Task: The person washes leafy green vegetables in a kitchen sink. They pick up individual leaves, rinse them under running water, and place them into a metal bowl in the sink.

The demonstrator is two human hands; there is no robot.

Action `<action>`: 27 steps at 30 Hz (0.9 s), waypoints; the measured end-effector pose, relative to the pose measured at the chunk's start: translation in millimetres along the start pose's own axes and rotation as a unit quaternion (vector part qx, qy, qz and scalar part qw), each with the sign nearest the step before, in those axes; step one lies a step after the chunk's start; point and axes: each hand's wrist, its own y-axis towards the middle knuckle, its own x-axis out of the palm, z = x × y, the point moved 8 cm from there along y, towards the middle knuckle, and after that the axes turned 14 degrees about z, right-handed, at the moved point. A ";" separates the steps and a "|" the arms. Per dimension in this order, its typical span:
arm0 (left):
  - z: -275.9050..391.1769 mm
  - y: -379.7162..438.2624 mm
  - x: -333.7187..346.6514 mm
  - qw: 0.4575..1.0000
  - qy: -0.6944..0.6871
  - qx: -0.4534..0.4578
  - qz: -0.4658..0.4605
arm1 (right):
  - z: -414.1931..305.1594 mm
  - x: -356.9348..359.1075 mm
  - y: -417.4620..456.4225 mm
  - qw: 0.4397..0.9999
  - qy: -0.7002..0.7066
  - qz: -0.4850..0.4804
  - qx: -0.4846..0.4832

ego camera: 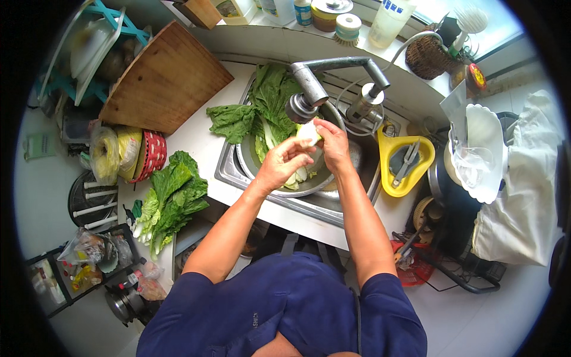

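Observation:
My right hand (332, 143) grips a small pale piece of leafy vegetable (308, 132) just below the faucet head (302, 107). Beside it, my left hand (285, 161) has its fingertips at the lower left of that piece; whether they grip it is unclear. Both hands are above a round metal basin (250, 167) set in the steel sink (227, 167). Large green leaves (276, 98) fill the basin's upper left part, one hanging over its rim. Pale leaf bits lie lower in the basin. Another bunch of leafy greens (171, 201) rests on the counter at left.
A wooden cutting board (167, 78) leans at upper left, near a red patterned basket (151, 154). Right of the sink sits a yellow strainer (386, 183) with a peeler-like tool (407, 164) in it. Bottles and a scrub brush (347, 30) line the sill behind the faucet.

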 end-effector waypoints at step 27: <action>-6.4 71.1 -1.2 0.970 -0.112 -0.177 0.122 | -19.3 17.8 -2.5 0.993 -0.042 -0.110 -0.021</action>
